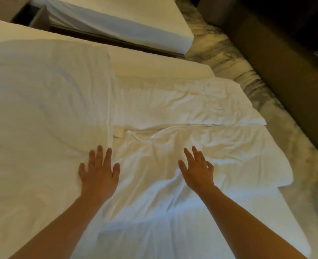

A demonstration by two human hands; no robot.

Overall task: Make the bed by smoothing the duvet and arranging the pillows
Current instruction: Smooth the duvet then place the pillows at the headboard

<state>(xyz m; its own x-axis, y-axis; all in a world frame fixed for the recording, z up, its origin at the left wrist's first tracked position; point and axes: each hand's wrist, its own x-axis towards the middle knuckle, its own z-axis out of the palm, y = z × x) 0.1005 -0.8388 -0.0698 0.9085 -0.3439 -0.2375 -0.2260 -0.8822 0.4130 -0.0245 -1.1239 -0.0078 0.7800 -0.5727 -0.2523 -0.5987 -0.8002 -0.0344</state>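
Observation:
A white duvet (42,109) covers the left and middle of the bed, its folded edge running down the centre. To its right lies a wrinkled white layer (201,146) with a creased upper panel (182,103) that overhangs the bed's right side. My left hand (99,171) rests flat, fingers spread, on the duvet's edge. My right hand (196,170) lies flat with fingers apart on the wrinkled fabric, a fold bunched by its thumb. Neither hand grips anything. I cannot tell a pillow apart from the bedding.
A second bed with a white sheet (120,21) stands beyond a narrow dark gap. A dark nightstand (23,14) sits at top left. Marbled floor (257,85) runs along the right side, bordered by a dark low bench or wall (285,58).

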